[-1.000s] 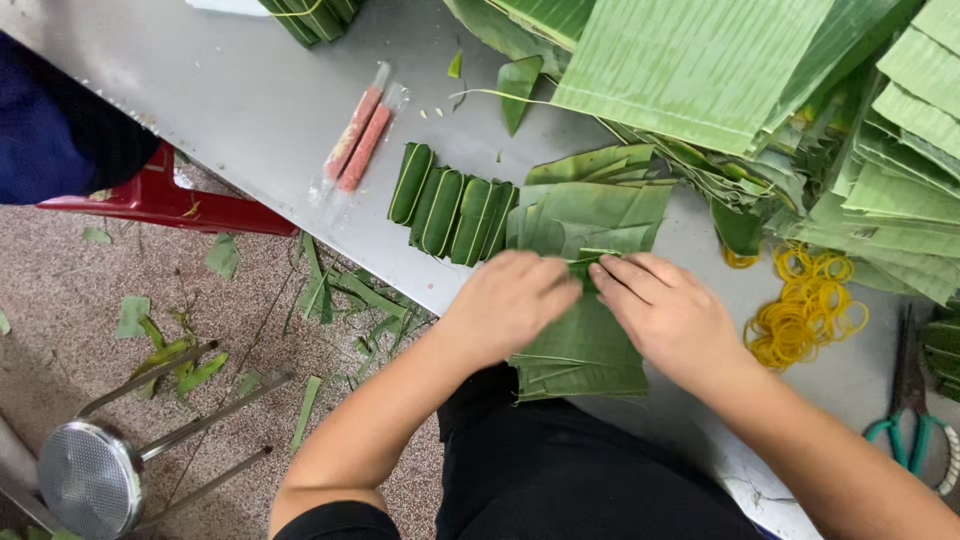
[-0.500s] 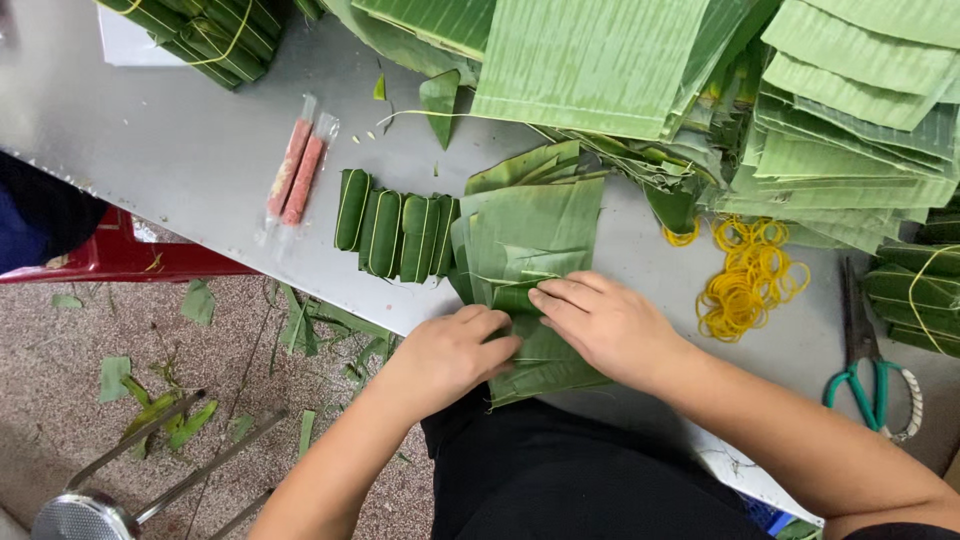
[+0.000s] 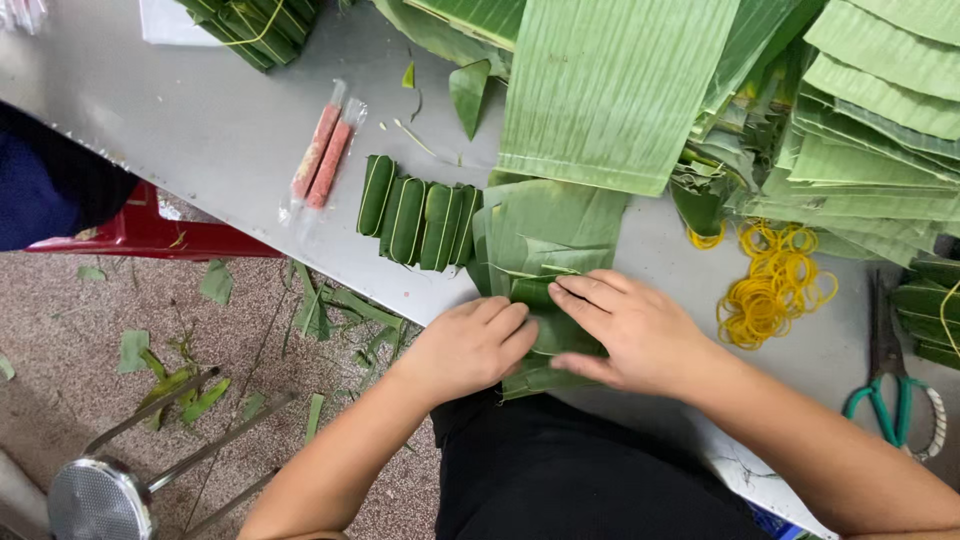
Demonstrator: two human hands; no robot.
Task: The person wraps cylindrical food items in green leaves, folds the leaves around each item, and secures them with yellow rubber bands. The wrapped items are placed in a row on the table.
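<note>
My left hand [image 3: 468, 349] and my right hand [image 3: 630, 330] press together on a half-rolled green leaf roll [image 3: 535, 293] at the near edge of the grey table [image 3: 200, 140]. The roll lies on a small stack of cut banana leaf pieces [image 3: 555, 225]. Fingers of both hands curl over the roll and hide most of it. Just left of the stack, several finished leaf-wrapped rolls [image 3: 415, 220] lie side by side. Two pink sausage sticks in clear wrap [image 3: 322, 155] rest further left.
Large banana leaf sheets [image 3: 620, 90] and stacked cut leaves [image 3: 880, 110] fill the table's far right. A pile of yellow rubber bands [image 3: 775, 285] and green-handled scissors [image 3: 885, 375] lie to my right. A red stool [image 3: 150, 232], metal stool [image 3: 100, 495] and leaf scraps sit on the floor.
The view has shifted slightly. Both hands stay on the leaf roll and have drawn closer together over it, with the fingers tucked further around the roll.
</note>
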